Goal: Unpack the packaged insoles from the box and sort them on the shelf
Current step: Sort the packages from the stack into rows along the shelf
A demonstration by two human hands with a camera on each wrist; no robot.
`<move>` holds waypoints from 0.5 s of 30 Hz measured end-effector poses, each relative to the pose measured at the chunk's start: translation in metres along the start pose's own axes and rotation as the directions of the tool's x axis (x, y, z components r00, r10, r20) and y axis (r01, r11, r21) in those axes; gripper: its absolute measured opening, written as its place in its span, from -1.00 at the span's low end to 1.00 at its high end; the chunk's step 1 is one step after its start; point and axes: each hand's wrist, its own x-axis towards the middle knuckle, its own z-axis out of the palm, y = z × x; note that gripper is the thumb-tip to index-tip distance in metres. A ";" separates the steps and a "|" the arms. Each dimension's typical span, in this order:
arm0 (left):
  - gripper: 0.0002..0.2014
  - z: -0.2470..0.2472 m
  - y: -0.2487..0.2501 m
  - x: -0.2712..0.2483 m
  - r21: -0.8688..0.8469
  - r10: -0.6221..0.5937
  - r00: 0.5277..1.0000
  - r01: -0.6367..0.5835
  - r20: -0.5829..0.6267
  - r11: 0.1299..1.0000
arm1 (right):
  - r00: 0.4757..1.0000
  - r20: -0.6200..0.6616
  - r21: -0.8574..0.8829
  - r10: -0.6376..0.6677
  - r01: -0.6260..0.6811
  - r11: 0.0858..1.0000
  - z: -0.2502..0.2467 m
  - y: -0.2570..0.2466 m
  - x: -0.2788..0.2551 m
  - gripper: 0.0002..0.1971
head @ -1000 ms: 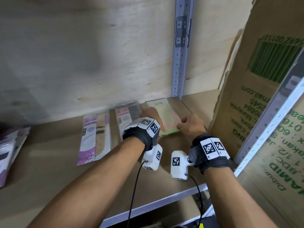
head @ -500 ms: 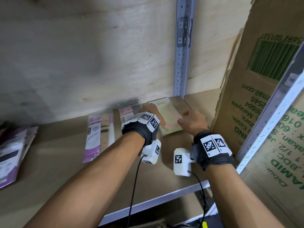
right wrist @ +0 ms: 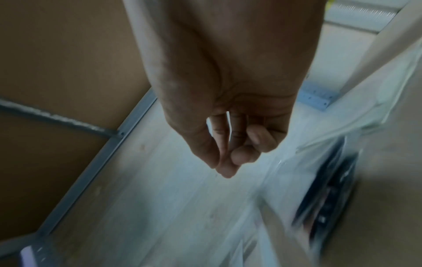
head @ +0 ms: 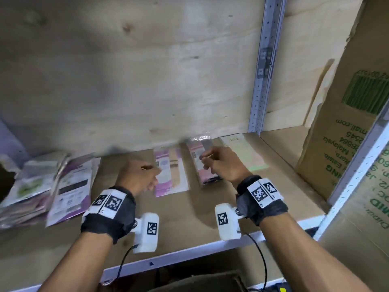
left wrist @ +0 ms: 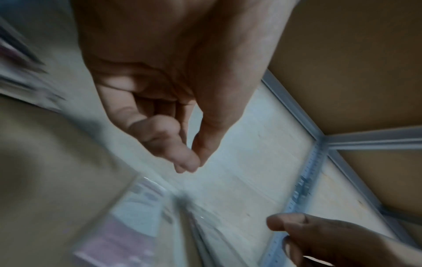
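Three insole packs lie in a row at the back of the shelf board [head: 210,213]: a pale green pack [head: 245,153] at the right, a pink pack [head: 199,165] in the middle, a purple-and-white pack [head: 172,175] at the left. My right hand [head: 207,160] hovers over the pink pack with loosely curled fingers and holds nothing. My left hand [head: 147,175] hangs just left of the purple-and-white pack, also loosely curled and empty. The wrist views show the left hand [left wrist: 194,159] and the right hand [right wrist: 228,162] empty above blurred packs.
A loose pile of insole packs [head: 63,186] lies at the left end of the shelf. A tall cardboard box [head: 347,144] with green print stands at the right. A perforated metal upright [head: 261,81] runs up the plywood back wall. Another shelf post [head: 357,171] crosses the front right.
Both hands have come off the pale green pack and moved left and back toward me. The view has swung left, so the pile at the left shows more.
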 end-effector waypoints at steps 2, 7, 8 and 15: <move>-0.88 -0.023 -0.027 -0.005 -0.020 -0.028 0.999 0.027 -0.045 0.999 | 0.997 0.069 0.009 -0.032 0.032 0.999 0.020 -0.012 -0.009 -0.94; -0.89 -0.074 -0.065 -0.010 -0.030 -0.044 0.998 0.042 -0.054 0.999 | 0.975 0.204 -0.012 -0.085 0.089 0.996 0.068 -0.033 -0.019 -0.93; -0.89 -0.083 -0.070 -0.010 -0.040 -0.053 0.996 0.050 -0.065 0.998 | 0.970 0.222 -0.016 -0.095 0.101 0.995 0.079 -0.038 -0.020 -0.92; -0.93 -0.154 -0.105 -0.011 -0.111 -0.158 0.969 0.138 -0.191 0.984 | 0.922 0.384 -0.009 -0.041 0.048 0.999 0.174 -0.080 -0.007 -0.84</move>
